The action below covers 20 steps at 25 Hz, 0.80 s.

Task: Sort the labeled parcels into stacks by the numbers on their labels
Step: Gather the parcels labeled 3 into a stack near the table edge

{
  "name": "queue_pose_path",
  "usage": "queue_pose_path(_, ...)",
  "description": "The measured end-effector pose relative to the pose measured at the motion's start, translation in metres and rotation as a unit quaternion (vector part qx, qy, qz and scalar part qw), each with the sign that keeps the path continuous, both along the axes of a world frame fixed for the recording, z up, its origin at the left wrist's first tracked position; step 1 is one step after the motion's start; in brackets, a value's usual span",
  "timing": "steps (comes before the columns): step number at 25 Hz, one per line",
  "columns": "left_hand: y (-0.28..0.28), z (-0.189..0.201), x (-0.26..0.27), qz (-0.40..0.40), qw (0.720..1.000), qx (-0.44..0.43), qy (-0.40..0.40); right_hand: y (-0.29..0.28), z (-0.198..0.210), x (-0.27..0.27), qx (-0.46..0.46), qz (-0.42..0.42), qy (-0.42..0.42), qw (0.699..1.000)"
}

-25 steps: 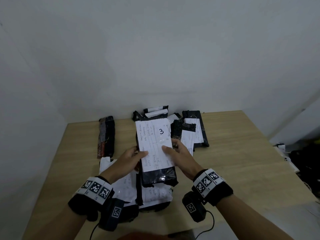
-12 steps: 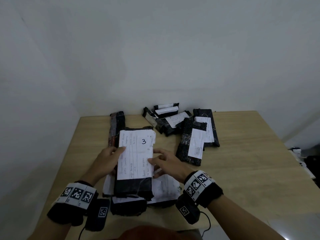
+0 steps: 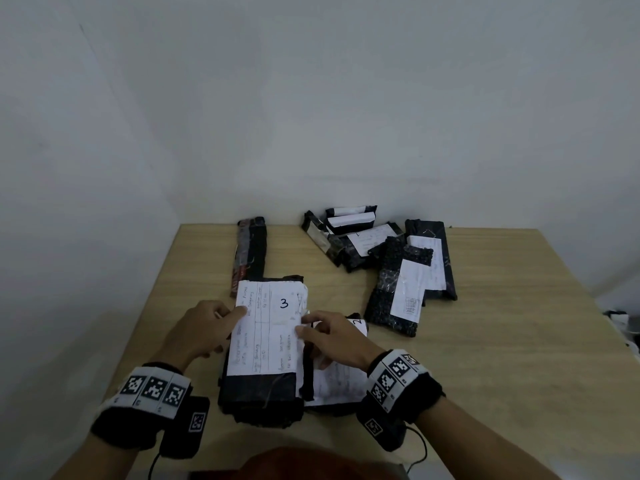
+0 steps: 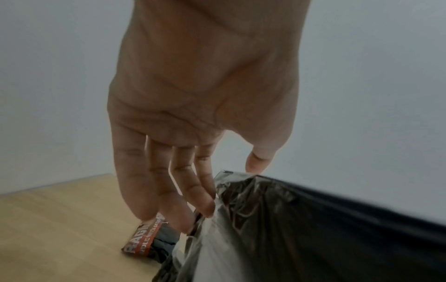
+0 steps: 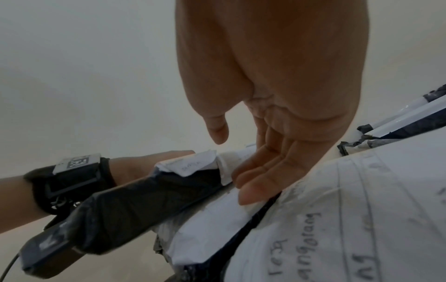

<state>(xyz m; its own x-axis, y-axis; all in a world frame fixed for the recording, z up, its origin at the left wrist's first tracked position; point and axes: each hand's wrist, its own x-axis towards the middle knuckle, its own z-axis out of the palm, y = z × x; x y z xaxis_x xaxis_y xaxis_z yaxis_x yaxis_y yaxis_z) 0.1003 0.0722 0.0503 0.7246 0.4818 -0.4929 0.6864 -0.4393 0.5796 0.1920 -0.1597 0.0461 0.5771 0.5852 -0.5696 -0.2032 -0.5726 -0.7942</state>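
A black parcel with a white label marked 3 (image 3: 265, 341) lies over another parcel at the front left of the table. My left hand (image 3: 204, 330) holds its left edge, thumb on the label and fingers (image 4: 205, 202) down its side. In the right wrist view the same parcel (image 5: 135, 206) shows edge-on. My right hand (image 3: 325, 336) touches the parcel's right edge with straight fingers (image 5: 260, 183) and its thumb is free. They rest on a parcel marked 2 (image 3: 341, 382), which lies beside and partly under parcel 3.
A narrow parcel with red fragile tape (image 3: 251, 251) lies behind parcel 3 near the left wall. Several labelled black parcels (image 3: 356, 240) are heaped at the back right, with two more (image 3: 398, 296) in front of them. The wooden table (image 3: 512, 341) ends at the right.
Parcel 3 has moved left and down from mid-air onto the front-left parcel. My right thumb has come off its label and that hand now only touches the edge.
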Motion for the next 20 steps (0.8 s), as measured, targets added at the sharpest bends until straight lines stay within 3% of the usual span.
queue_pose_path(8, 0.018, 0.023, 0.005, 0.104, 0.993, 0.007, -0.045, -0.034, 0.026, 0.004, 0.014, -0.056, -0.078, 0.995)
queue_pose_path(15, 0.026, 0.017, 0.011, 0.065, 0.996, 0.055, -0.002, -0.067, 0.029, -0.017, 0.032, -0.068, -0.089, 0.993)
queue_pose_path(20, 0.028, -0.001, 0.009, 0.034, 0.995, 0.09, 0.037, -0.083, 0.023, -0.041, 0.024, -0.012, -0.104, 0.994)
